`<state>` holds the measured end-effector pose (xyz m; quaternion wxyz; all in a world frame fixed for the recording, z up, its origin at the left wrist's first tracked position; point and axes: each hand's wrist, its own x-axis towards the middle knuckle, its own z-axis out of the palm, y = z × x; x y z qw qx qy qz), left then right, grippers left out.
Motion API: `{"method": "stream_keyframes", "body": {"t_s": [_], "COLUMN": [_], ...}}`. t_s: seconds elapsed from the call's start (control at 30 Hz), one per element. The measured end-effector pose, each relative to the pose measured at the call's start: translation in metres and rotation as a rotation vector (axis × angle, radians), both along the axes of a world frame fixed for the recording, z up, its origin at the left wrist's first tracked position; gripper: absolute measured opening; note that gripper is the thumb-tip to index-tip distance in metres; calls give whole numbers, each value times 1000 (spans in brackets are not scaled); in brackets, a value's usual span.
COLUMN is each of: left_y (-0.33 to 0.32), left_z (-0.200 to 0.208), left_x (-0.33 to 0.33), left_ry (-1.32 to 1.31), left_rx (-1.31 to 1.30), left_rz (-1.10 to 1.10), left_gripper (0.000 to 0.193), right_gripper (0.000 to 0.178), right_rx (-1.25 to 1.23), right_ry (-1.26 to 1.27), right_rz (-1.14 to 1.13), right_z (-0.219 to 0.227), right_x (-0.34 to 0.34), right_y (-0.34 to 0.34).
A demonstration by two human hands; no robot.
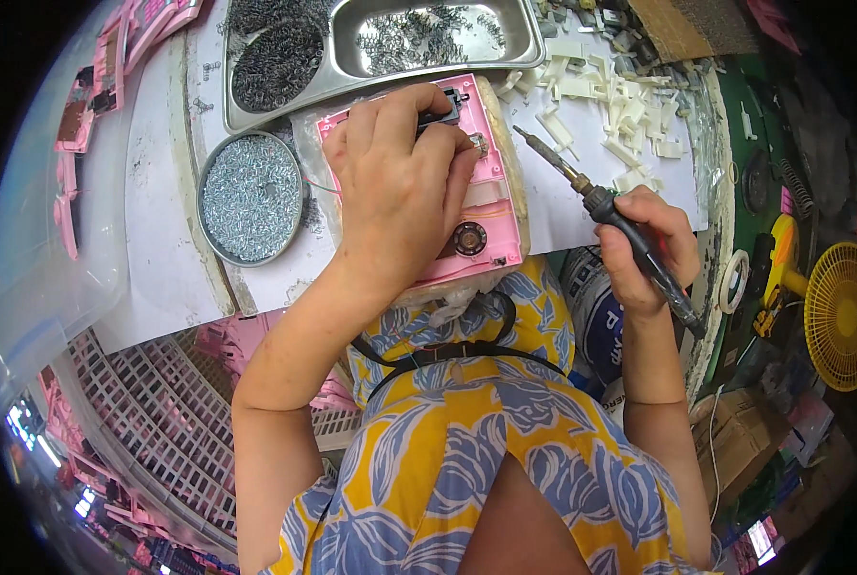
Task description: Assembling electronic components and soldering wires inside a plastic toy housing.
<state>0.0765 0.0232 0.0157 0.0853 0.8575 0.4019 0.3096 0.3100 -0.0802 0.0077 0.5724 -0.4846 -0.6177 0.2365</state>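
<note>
My left hand (395,163) reaches over a pink plastic housing (505,216), its fingers bent and its thumb and forefinger closed together. Their tips meet at a small metallic part (479,146) on the housing; what they pinch is mostly hidden. A black part (452,107) shows beside the knuckles at the housing's far end. Nearer to me, a round dark disc (469,239) sits in the housing. My right hand (651,244) is wrapped round the black handle of a soldering iron (625,220). Its metal tip points up and left, right of the housing and apart from it.
A round tin of small silvery screws (251,196) stands to the left. Behind is a steel tray (534,57) with dark coil springs (280,62). White plastic parts (630,115) are heaped at the back right. A yellow fan (836,316) is far right; a plastic crate (150,412) is lower left.
</note>
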Motion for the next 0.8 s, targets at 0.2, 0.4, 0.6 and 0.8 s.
{"method": "stream_keyframes", "body": {"t_s": [0.2, 0.4, 0.6, 0.8], "left_y": [2, 3, 4, 4], "left_z": [1, 3, 7, 7], "left_x": [6, 10, 10, 12], "left_ry": [29, 56, 83, 105], "left_rx": [-1, -3, 0, 21], "left_rz": [20, 35, 42, 44], "left_gripper": [11, 10, 12, 13], "right_gripper": [30, 30, 28, 28], "right_rx": [-18, -28, -41, 6], "right_ry": [-95, -106, -127, -173], "right_rz": [63, 73, 77, 105], "right_z": [3, -1, 1, -1], "right_x": [-4, -6, -9, -9], "right_y": [10, 14, 16, 19]}}
